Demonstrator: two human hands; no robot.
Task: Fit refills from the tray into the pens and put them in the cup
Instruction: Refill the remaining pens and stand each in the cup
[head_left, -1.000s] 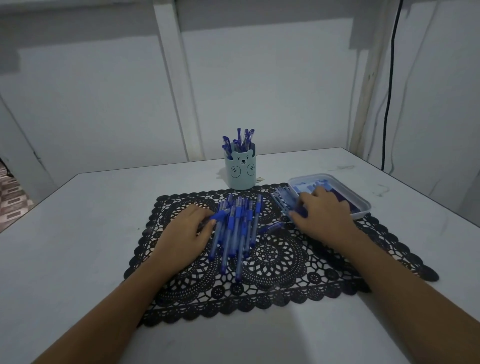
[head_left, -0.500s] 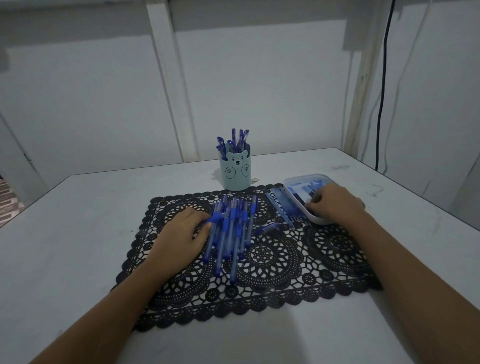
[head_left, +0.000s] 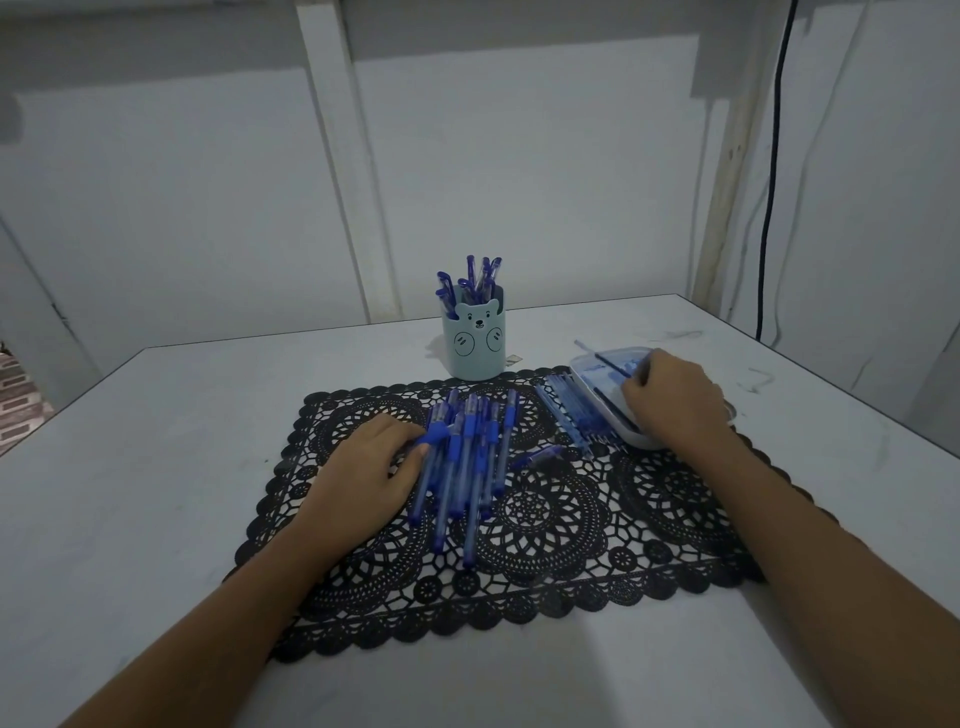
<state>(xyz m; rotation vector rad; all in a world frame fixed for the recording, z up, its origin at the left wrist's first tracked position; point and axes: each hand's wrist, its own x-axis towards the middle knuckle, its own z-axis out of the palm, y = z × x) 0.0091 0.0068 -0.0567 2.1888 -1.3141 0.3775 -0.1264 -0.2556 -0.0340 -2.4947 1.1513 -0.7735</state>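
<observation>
Head camera, looking down on the white table (head_left: 156, 467): my view of a pen-refilling job in dim, bluish light. The pens (head_left: 462, 462), clear barrels with blue grips and caps, lie in a loose pile at the middle of a black lace placemat (head_left: 545, 551), pointing toward and away from the person. The left hand (head_left: 363, 478) rests on the mat with its fingertips against the pile's left edge; I cannot tell whether it pinches a pen or only touches it. The right hand (head_left: 670, 400) is over the tray (head_left: 636, 441) at the mat's far right corner, fingers pinching a thin refill (head_left: 610, 364) that slants up and to the left over the tray's rim. A row of thin blue tubes (head_left: 571, 410) lies on the mat just beside the tray. The pale blue cup (head_left: 475, 343), with a bear face on it, stands upright just beyond the mat, holding several capped pens. The right hand hides most of the tray's contents. One small blue piece (head_left: 540, 457) between pile and tray is too blurred to identify.
</observation>
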